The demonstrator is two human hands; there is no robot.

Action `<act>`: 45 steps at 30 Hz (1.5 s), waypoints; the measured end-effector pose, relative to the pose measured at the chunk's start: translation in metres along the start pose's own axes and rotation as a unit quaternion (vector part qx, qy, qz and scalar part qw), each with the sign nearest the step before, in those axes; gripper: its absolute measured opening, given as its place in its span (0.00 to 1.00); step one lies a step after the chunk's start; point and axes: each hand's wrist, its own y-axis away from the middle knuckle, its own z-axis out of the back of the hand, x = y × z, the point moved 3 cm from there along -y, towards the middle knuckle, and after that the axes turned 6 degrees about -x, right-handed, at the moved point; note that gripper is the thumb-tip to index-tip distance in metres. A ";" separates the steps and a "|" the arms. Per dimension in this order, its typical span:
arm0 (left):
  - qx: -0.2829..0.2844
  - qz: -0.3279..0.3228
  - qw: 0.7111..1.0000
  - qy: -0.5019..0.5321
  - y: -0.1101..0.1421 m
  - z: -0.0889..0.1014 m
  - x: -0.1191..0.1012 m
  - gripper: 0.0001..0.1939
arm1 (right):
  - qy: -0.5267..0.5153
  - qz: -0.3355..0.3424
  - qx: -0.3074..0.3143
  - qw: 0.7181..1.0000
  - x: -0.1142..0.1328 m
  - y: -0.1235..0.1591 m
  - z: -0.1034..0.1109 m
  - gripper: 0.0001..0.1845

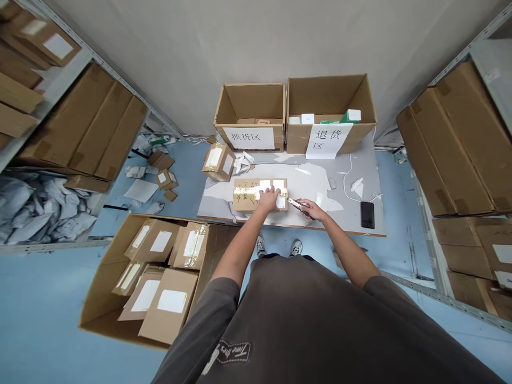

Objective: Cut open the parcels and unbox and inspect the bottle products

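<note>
A taped cardboard box with handwriting and white labels lies at the front of the table. My left hand rests on top of it, fingers spread across the labels and tape. In my right hand is a utility knife, its tip pointing left at the box's right end. Whether the blade touches the tape I cannot tell. A smaller taped box with white labels sits behind and to the left, beside crumpled white paper.
Two big open cartons with paper signs, a left one and a right one, line the table's back. A black phone and white cable lie right. A large carton of boxes stands front left; shelves flank both sides.
</note>
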 end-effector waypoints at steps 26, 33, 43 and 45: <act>-0.094 -0.069 0.992 0.050 -0.017 0.028 0.031 0.32 | -0.176 0.129 -0.209 0.953 0.093 0.020 0.005 0.37; -0.017 -0.040 0.998 0.037 -0.049 0.040 0.027 0.48 | -0.184 0.123 -0.229 0.948 0.094 0.025 0.000 0.33; -0.011 -0.039 0.998 0.046 -0.056 0.035 0.025 0.49 | -0.173 0.108 -0.201 0.958 0.089 0.032 -0.006 0.28; -0.011 -0.041 0.998 0.039 -0.056 0.034 0.027 0.48 | -0.143 0.114 -0.233 0.955 0.088 0.029 -0.005 0.32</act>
